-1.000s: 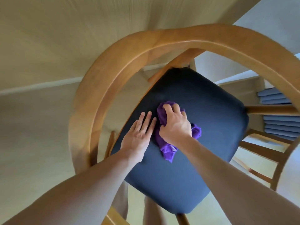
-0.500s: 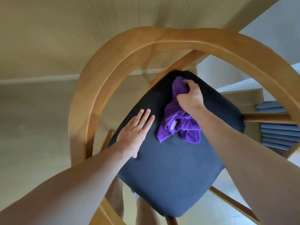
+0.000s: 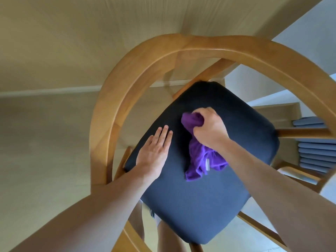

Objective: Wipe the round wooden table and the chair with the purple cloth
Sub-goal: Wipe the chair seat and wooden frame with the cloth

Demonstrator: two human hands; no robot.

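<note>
I look straight down on a wooden chair with a curved backrest rail (image 3: 116,99) and a dark blue padded seat (image 3: 196,200). My right hand (image 3: 211,128) is closed around a bunched purple cloth (image 3: 200,159) and presses it onto the middle of the seat; the cloth trails out below my wrist, a white tag showing. My left hand (image 3: 154,153) lies flat on the seat's left side, fingers together and extended, holding nothing. The round wooden table is not in view.
Pale wood floor (image 3: 45,142) surrounds the chair, with a wall and baseboard at the top. A stack of blue-grey cushions (image 3: 316,148) sits in a shelf at the right. Chair legs and stretchers (image 3: 261,228) show below the seat, and my legs under its near edge.
My right hand pushed the cloth from mid-seat toward the far edge, then drew it back to the middle. The left hand stayed flat on the left side.
</note>
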